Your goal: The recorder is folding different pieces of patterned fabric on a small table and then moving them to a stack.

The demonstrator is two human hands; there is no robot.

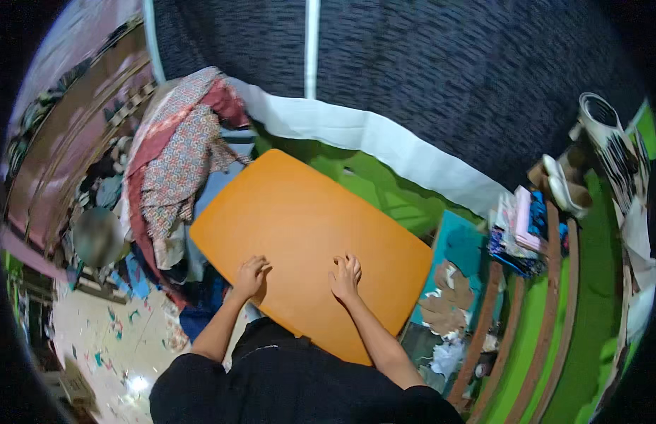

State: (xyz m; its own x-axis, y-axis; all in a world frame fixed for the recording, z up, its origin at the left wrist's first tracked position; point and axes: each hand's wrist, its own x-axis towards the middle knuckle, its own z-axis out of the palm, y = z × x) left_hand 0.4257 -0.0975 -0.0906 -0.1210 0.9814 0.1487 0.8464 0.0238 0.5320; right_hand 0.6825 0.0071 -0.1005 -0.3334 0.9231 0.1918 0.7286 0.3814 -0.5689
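Observation:
In front of me stands an orange table (310, 212) with a smooth top and rounded corners, set at a slant. My left hand (251, 276) rests near its left front edge, fingers loosely bent and apart. Farther in on the top lies my right hand (345, 278), its fingers slightly curled and spread. Neither hand holds anything. Beyond the table's left side hangs a large patterned cloth (176, 166) with red borders, heaped over something I cannot make out.
To the right, folded fabrics (523, 230) sit on brown wooden slats (552, 304). Brown and white scraps (448, 300) lie on a teal surface (455, 244) beside the table. A dark curtain (441, 78) hangs behind. Scraps litter the tiled floor (95, 325) at left.

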